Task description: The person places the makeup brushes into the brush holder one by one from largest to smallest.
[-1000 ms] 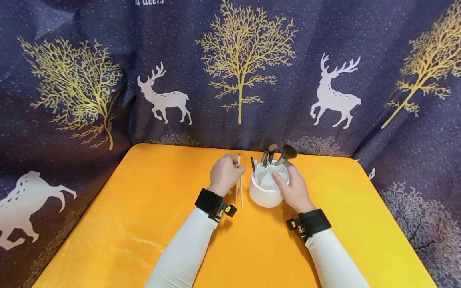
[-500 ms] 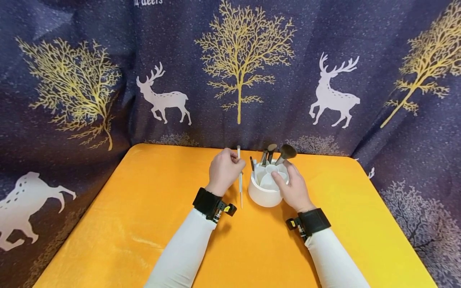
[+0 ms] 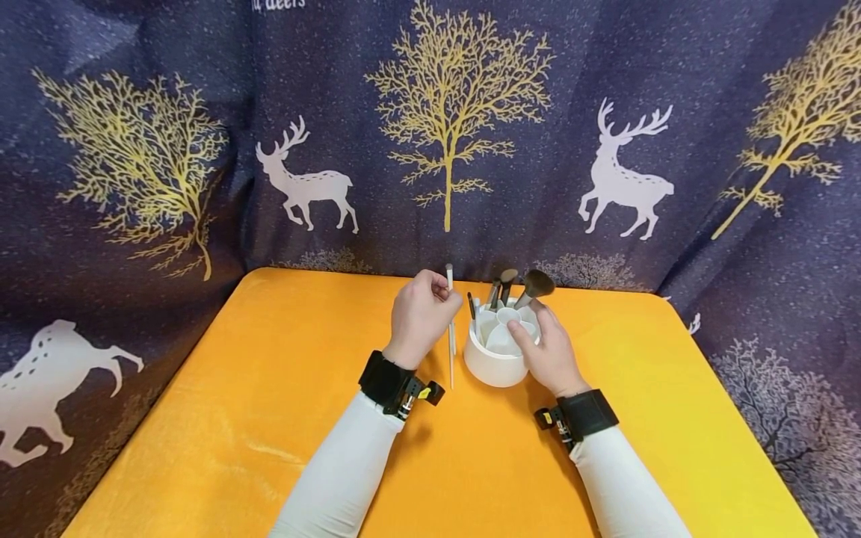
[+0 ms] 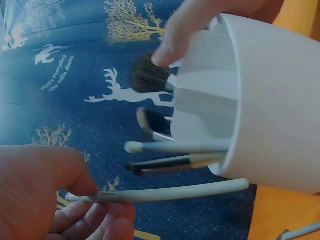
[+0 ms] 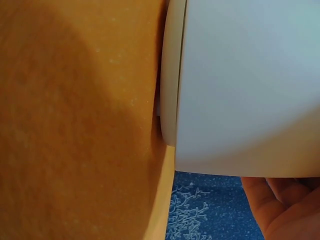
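My left hand [image 3: 420, 315] pinches a thin makeup brush [image 4: 190, 193] by its pale handle, between thumb and fingers. The brush stands roughly upright, just left of a white round brush holder [image 3: 496, 370], apart from its wall. My right hand [image 3: 555, 357] holds the holder by its right side, thumb over the rim. Several makeup brushes stand inside the divided holder, among them a large fluffy one [image 3: 538, 283], an angled one [image 4: 152, 122] and slim ones. Another slim brush [image 3: 451, 377] lies on the table beneath my left hand.
The table [image 3: 282, 418] wears an orange-yellow cloth. Close behind its far edge hangs a dark blue curtain [image 3: 390, 202] printed with deer and trees. A camera is strapped to each wrist.
My left hand has raised the pinched brush, whose tip now stands higher, and shifted it slightly right toward the holder. The right hand and the holder have stayed still.
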{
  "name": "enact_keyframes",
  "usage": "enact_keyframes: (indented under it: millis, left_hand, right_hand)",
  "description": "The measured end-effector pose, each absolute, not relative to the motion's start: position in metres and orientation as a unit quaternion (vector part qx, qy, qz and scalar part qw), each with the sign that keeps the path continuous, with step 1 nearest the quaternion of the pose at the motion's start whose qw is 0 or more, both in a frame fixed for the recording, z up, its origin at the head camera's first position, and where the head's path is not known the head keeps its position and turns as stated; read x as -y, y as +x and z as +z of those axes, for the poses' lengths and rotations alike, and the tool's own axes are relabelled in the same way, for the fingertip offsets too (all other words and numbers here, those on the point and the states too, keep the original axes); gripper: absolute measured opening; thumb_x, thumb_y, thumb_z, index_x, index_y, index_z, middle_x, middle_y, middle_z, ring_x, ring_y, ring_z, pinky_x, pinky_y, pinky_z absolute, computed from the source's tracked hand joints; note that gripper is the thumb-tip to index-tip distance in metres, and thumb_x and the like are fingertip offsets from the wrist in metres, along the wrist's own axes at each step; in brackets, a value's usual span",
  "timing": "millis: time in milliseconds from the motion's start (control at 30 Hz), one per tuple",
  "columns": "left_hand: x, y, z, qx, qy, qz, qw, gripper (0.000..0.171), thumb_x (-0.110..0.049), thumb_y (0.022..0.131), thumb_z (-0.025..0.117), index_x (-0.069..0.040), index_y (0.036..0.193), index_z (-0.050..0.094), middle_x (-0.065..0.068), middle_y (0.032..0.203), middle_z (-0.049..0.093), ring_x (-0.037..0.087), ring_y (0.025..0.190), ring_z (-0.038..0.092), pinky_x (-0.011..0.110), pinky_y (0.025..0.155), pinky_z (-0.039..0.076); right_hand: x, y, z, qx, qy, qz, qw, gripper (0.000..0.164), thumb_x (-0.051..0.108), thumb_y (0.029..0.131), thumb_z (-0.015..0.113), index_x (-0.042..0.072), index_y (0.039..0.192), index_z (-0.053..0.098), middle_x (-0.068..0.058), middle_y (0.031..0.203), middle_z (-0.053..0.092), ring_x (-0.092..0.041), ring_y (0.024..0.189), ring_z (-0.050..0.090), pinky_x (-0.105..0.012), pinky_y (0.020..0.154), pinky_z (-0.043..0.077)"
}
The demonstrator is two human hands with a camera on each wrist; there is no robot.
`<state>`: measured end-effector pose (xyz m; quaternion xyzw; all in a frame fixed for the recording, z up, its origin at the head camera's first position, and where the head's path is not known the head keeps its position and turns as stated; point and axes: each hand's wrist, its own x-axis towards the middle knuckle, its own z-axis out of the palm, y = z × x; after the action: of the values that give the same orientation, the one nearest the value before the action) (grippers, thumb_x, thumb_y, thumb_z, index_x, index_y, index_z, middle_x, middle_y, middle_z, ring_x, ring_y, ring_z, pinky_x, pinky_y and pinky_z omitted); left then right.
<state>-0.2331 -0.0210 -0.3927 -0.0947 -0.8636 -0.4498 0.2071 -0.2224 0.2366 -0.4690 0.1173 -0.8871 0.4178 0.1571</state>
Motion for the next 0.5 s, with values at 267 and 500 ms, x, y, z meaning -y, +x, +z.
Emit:
enact_keyframes:
  millis: [267, 500]
  left_hand:
    - [0.020, -0.225, -0.382, 0.844, -0.113, -0.469, 0.235, 0.015, -0.016, 0.095, 0.075, -0.006, 0.105, 0.071, 0.003, 0.092, 0.072, 0.019, 0.078, 0.069, 0.038, 0.072, 0.054]
    - [0.020, -0.220, -0.377, 0.825, -0.126, -0.488, 0.255, 0.017, -0.014, 0.095, 0.077, -0.005, 0.108, 0.071, 0.004, 0.093, 0.072, 0.019, 0.079, 0.069, 0.038, 0.074, 0.056]
  right_hand:
    - [-0.236, -0.222, -0.467, 0.889, 0.116, 0.414, 0.156, 0.066, 0.034, 0.112, 0.063, -0.006, 0.162, 0.047, -0.031, 0.166, 0.048, -0.051, 0.153, 0.046, -0.067, 0.125, 0.035]
    - [-0.236, -0.221, -0.467, 0.889, 0.117, 0.415, 0.156, 0.066, 0.034, 0.112, 0.063, -0.006, 0.162, 0.047, -0.031, 0.165, 0.049, -0.051, 0.152, 0.047, -0.068, 0.124, 0.036]
